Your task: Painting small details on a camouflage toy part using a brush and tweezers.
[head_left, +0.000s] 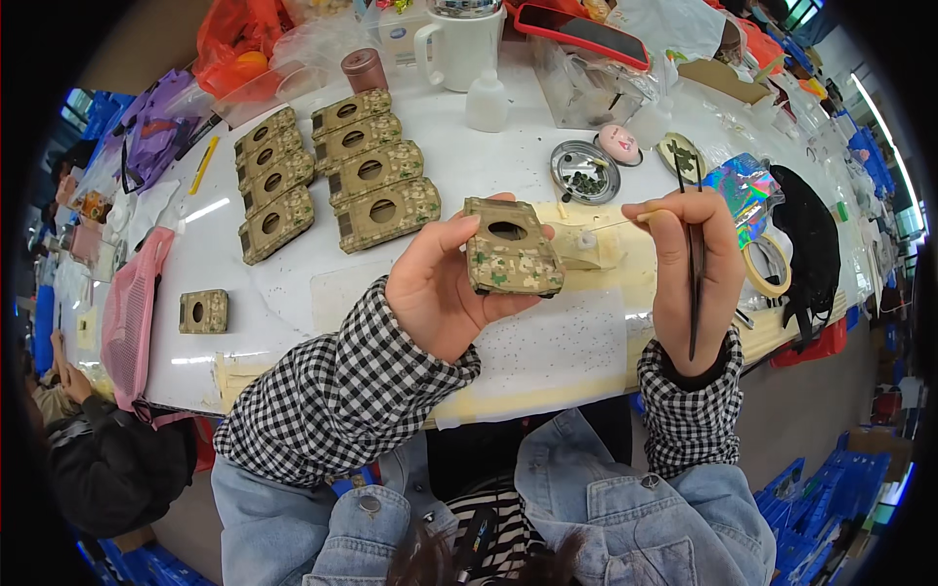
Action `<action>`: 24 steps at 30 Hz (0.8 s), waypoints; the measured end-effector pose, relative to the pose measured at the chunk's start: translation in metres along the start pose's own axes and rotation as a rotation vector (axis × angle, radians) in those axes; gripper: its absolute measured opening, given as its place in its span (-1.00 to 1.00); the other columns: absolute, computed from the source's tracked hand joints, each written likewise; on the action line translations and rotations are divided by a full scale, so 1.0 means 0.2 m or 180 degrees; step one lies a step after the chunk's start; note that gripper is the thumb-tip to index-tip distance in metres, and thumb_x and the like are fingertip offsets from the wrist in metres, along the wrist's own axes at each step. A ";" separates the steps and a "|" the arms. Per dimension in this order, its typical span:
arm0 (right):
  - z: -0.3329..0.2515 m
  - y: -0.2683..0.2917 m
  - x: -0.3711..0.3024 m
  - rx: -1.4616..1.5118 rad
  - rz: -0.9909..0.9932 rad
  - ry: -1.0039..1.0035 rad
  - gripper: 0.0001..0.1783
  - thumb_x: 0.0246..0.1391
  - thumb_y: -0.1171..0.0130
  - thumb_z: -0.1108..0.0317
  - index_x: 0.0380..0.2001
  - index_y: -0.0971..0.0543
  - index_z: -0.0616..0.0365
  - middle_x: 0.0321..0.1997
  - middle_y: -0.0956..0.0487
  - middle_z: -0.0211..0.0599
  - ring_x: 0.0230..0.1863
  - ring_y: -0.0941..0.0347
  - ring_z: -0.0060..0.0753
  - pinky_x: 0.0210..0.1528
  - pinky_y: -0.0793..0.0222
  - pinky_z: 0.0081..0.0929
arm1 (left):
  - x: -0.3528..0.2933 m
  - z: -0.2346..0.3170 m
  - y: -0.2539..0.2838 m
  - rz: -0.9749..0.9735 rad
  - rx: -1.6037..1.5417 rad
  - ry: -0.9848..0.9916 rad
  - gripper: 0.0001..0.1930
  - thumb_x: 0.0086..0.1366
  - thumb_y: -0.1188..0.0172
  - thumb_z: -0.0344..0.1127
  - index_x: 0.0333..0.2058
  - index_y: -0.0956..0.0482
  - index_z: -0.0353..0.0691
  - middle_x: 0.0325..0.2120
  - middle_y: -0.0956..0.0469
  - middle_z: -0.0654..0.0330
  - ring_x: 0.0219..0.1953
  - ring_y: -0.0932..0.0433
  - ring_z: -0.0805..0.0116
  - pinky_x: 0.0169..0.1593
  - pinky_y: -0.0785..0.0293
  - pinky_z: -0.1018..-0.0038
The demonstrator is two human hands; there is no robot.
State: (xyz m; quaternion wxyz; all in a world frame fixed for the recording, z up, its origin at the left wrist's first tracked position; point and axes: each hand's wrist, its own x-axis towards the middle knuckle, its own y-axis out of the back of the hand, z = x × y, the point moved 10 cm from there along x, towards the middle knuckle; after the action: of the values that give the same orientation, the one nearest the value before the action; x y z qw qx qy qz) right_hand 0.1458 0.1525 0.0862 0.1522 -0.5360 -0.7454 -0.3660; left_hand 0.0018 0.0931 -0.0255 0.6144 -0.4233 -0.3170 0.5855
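Note:
My left hand [440, 288] is closed around a camouflage model tank hull [513, 254], tilted so its top and round hole face up. In my right hand [696, 278] are black tweezers [695, 283], lying upright along the palm. Thumb and forefinger of that hand also pinch a thin needle-like tool [618, 224], its tip pointing left. Below the tip is a small whitish bottle or nozzle [586, 239] on a yellowish pad [611, 256]. A white sheet [547, 342] dotted with tiny dark bits lies under my hands.
Several matching hulls stand in two columns [386, 210] at the left; one hull [203, 312] sits apart. A metal dish [584, 172] holds dark green bits. Behind are a white mug [464, 49], a squeeze bottle [486, 103] and a phone [581, 36]. Tape [767, 267] lies right.

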 end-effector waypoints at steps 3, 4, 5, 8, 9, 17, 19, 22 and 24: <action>-0.06 0.00 0.00 -0.0968 0.0032 0.0575 -0.91 -0.04 -0.20 0.58 -0.44 -0.48 0.27 -0.48 -0.46 -0.25 -0.49 -0.38 -0.34 -0.42 -0.29 -0.45 | 0.00 0.01 0.01 0.0053 0.0044 -0.0041 -0.49 0.32 0.20 -0.16 0.18 -0.15 -0.32 0.08 -0.26 -0.27 -0.01 -0.46 -0.13 -0.08 -0.61 0.29; -0.06 -0.02 -0.01 -0.1027 0.0003 0.0654 -0.89 -0.06 -0.20 0.58 -0.44 -0.48 0.26 -0.49 -0.45 -0.24 -0.49 -0.38 -0.30 -0.42 -0.29 -0.44 | 0.00 0.02 0.01 0.0002 0.0038 -0.0063 -0.48 0.32 0.20 -0.16 0.18 -0.15 -0.32 0.09 -0.26 -0.28 -0.01 -0.46 -0.12 -0.07 -0.60 0.29; -0.05 -0.03 -0.01 -0.1085 -0.0026 0.0732 -0.88 -0.08 -0.21 0.59 -0.43 -0.47 0.26 -0.49 -0.45 -0.23 -0.49 -0.38 -0.26 -0.41 -0.29 -0.43 | 0.00 0.02 0.00 -0.0028 0.0026 -0.0078 -0.48 0.32 0.20 -0.15 0.18 -0.15 -0.32 0.09 -0.25 -0.28 -0.01 -0.46 -0.12 -0.06 -0.60 0.29; -0.01 -0.09 -0.03 -0.1276 -0.0263 0.0748 -0.85 -0.12 -0.23 0.56 -0.43 -0.48 0.22 -0.49 -0.41 -0.22 -0.43 -0.37 -0.17 -0.37 -0.29 -0.37 | 0.01 0.02 -0.01 -0.0061 0.0043 -0.0097 -0.47 0.32 0.20 -0.15 0.18 -0.14 -0.34 0.09 -0.24 -0.30 -0.01 -0.46 -0.11 -0.03 -0.58 0.30; 0.00 -0.11 -0.03 -0.1328 -0.0360 0.0757 -0.85 -0.12 -0.23 0.55 -0.43 -0.48 0.21 -0.48 -0.40 -0.22 -0.41 -0.37 -0.16 -0.37 -0.29 -0.36 | 0.00 0.02 -0.02 -0.0078 0.0016 -0.0092 -0.47 0.32 0.20 -0.15 0.18 -0.14 -0.35 0.09 -0.24 -0.30 -0.01 -0.46 -0.11 -0.03 -0.57 0.30; 0.03 0.00 -0.07 -0.1021 -0.0540 0.0362 -0.64 -0.01 -0.20 0.42 -0.12 -0.43 0.25 -0.36 -0.47 -0.15 -0.29 -0.41 -0.24 -0.19 -0.34 -0.42 | 0.00 0.02 -0.02 -0.0032 -0.0009 -0.0070 -0.47 0.32 0.20 -0.15 0.19 -0.13 -0.34 0.12 -0.20 -0.30 -0.01 -0.47 -0.10 -0.04 -0.57 0.30; 0.08 0.08 -0.11 -0.0542 -0.0381 0.0117 -0.57 0.05 -0.17 0.39 -0.02 -0.36 0.29 -0.30 -0.50 -0.13 -0.24 -0.43 -0.32 -0.11 -0.34 -0.47 | 0.00 0.02 -0.02 -0.0031 -0.0017 -0.0063 -0.46 0.32 0.20 -0.15 0.19 -0.12 -0.34 0.12 -0.20 -0.30 -0.01 -0.47 -0.10 -0.04 -0.57 0.30; 0.14 0.13 -0.21 -0.0174 -0.0528 -0.0533 -0.58 0.05 -0.16 0.51 -0.01 -0.33 0.30 -0.25 -0.57 -0.09 -0.18 -0.52 -0.40 -0.07 -0.35 -0.53 | -0.01 0.03 -0.02 0.0011 -0.0018 -0.0070 -0.45 0.32 0.19 -0.16 0.20 -0.10 -0.34 0.13 -0.18 -0.31 -0.01 -0.47 -0.10 -0.03 -0.57 0.30; 0.21 0.12 -0.27 0.0159 -0.0681 -0.0790 -0.57 -0.02 -0.19 0.60 -0.04 -0.36 0.31 -0.27 -0.61 -0.09 -0.15 -0.56 -0.38 -0.11 -0.37 -0.56 | -0.01 0.03 -0.02 -0.0019 -0.0017 -0.0077 -0.45 0.32 0.19 -0.16 0.20 -0.10 -0.35 0.14 -0.18 -0.31 -0.01 -0.47 -0.10 -0.02 -0.57 0.30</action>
State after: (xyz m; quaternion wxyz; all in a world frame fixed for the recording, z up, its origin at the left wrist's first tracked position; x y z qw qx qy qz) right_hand 0.1951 0.1495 0.0326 0.0323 -0.4907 -0.8201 -0.2925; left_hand -0.0014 0.0920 -0.0197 0.6110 -0.4170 -0.3273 0.5879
